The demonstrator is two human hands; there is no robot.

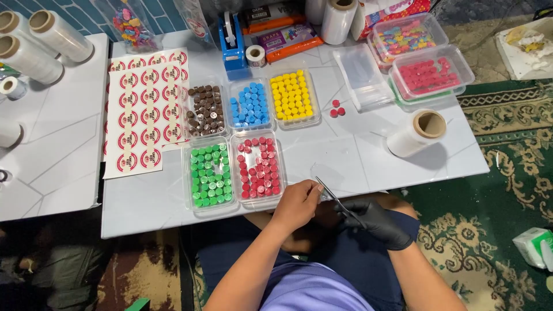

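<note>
Down at the near edge of the white worktop (173, 213), a pair of slim metal tweezers (336, 200) is being gripped by the right hand (375, 222), which is covered by a black glove and closed around the lower end of the tool. The upper tip of the tweezers is being met by the bare left hand (298, 203), whose fingers are being pinched together there; whether anything small is being held between them cannot be told. Just beside the left hand, a clear tray of red caps (258, 167) is being kept on the worktop, with a tray of green caps (209, 174) touching its left side. Behind these, three more trays are being shown in a row: brown caps (206, 110), blue caps (249, 105) and yellow caps (292, 96). Two loose red caps (337, 107) are lying near the yellow tray. Sheets of round red-and-white stickers (144, 109) are being spread at the left, and a roll of clear wrap (416, 133) is lying on its side at the right. A blue tape dispenser (233, 45) is standing at the far edge.
</note>
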